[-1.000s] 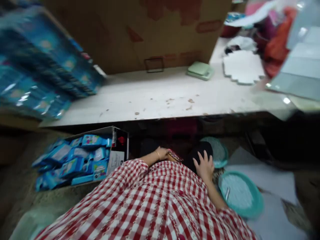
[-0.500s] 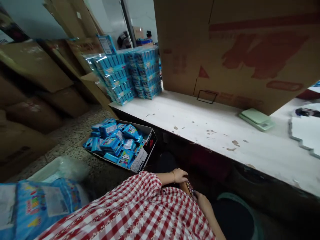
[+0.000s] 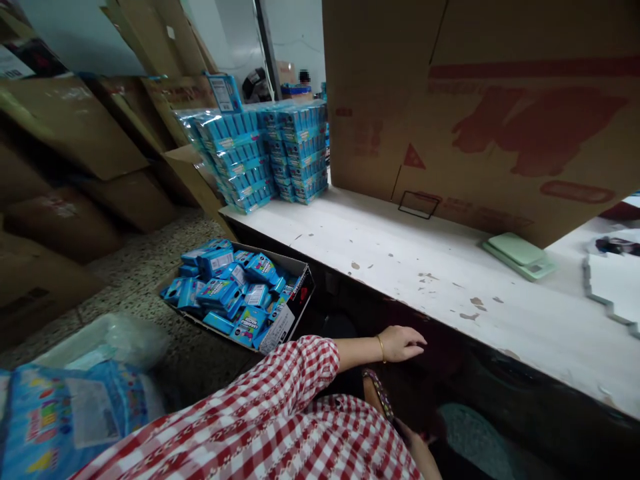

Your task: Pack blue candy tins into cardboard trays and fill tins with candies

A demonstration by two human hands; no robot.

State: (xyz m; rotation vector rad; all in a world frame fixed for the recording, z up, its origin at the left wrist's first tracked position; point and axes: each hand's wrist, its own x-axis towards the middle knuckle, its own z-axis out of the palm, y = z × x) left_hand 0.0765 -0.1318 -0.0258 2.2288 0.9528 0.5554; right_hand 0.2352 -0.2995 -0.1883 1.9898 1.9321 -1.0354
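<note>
My left hand [image 3: 401, 344] reaches forward over the dark space below the table edge, its fingers stretched out and nothing in them. A gold bangle circles that wrist. Lower down, my right hand [image 3: 414, 437] is close to what looks like a foot in a sandal with a patterned, beaded strap [image 3: 383, 397]. Shadow and the checked shirt hide most of its fingers, so I cannot tell whether it grips anything. On the floor to the left, an open carton [image 3: 300, 293] holds several small blue candy boxes [image 3: 217, 290], apart from both hands.
Wrapped stacks of blue boxes [image 3: 250, 157] stand on the white table [image 3: 360, 233]. A big cardboard box [image 3: 480, 133] and a pale green scale [image 3: 520, 255] are farther right. Blue printed bags [image 3: 60, 420] lie at lower left. A round greenish seat [image 3: 473, 437] is at lower right.
My left hand has left the sandal area and moved forward and right, its fingers now extended. My right hand has shifted slightly lower and right. The view has tilted a little.
</note>
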